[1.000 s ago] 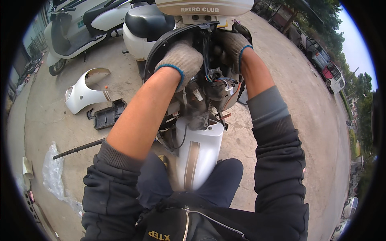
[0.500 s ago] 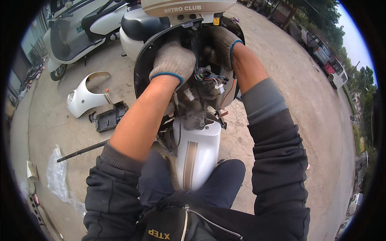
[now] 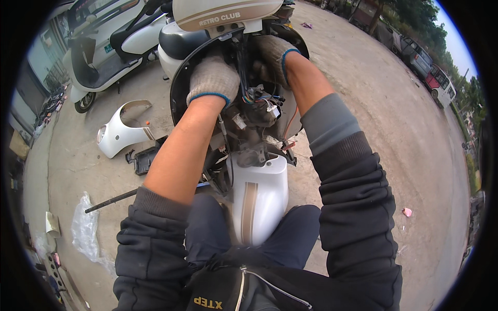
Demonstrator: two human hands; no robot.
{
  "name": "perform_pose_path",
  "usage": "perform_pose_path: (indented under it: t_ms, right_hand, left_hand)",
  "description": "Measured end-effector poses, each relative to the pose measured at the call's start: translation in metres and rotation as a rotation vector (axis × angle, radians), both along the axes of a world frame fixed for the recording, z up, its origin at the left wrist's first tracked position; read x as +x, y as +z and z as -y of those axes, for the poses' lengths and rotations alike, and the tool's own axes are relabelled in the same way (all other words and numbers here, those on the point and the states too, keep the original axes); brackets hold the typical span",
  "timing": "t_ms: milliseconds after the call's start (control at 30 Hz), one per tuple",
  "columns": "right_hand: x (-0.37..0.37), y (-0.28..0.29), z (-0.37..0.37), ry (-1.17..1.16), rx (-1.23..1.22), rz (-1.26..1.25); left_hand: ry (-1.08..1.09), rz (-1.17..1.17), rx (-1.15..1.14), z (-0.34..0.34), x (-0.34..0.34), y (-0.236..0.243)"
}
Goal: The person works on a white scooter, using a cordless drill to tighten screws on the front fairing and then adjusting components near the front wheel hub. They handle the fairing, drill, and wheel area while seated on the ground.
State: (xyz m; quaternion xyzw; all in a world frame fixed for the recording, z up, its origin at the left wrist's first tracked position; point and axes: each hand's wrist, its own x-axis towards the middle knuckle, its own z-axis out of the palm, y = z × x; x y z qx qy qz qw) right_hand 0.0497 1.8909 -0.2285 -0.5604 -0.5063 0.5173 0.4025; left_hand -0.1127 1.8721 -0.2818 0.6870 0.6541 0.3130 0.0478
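Note:
My left hand [image 3: 213, 80], in a beige knit glove with blue cuff, reaches inside the upper left of a scooter's opened black front housing [image 3: 179, 80]. My right hand [image 3: 276, 58], gloved alike, is inside its upper right. The fingers of both are hidden in shadow and behind the gloves' backs. A black wire bundle [image 3: 242, 65] runs down between my hands to coloured wires and white connectors [image 3: 272, 110]. Below is the white front fender [image 3: 264, 202] with a tan stripe, between my knees. A cream and tan body part [image 3: 223, 10] sits above the housing.
At left on the concrete lie a white curved panel [image 3: 116, 135], a black plastic tray [image 3: 145, 160], a dark rod [image 3: 111, 199] and clear plastic sheeting [image 3: 85, 233]. A white scooter [image 3: 85, 67] stands behind, beside another seat [image 3: 181, 33]. Vehicles [image 3: 419, 59] line the far right.
Both gloved hands stay inside the housing, my right one slightly higher than a second ago. The whole view has shifted, with the housing and hands now further left in it.

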Motion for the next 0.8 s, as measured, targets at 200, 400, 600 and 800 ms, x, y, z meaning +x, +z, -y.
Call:
perform_pose_path:
  t_ms: [200, 400, 600, 800]
  right_hand:
    - [0.002, -0.006, -0.012, 0.002, -0.018, 0.049]
    - [0.012, -0.022, -0.022, 0.189, 0.368, 0.604]
    - [0.020, -0.016, 0.028, 0.021, 0.386, 0.188]
    - [0.020, -0.013, 0.027, 0.056, 0.466, 0.547]
  left_hand:
    - [-0.006, -0.032, -0.011, -0.005, 0.000, 0.011]
    - [0.061, 0.036, 0.069, -0.012, 0.009, -0.004]
    - [0.040, 0.046, 0.210, -0.009, 0.007, -0.008]
    - [0.021, -0.193, 0.354, 0.002, -0.003, -0.025]
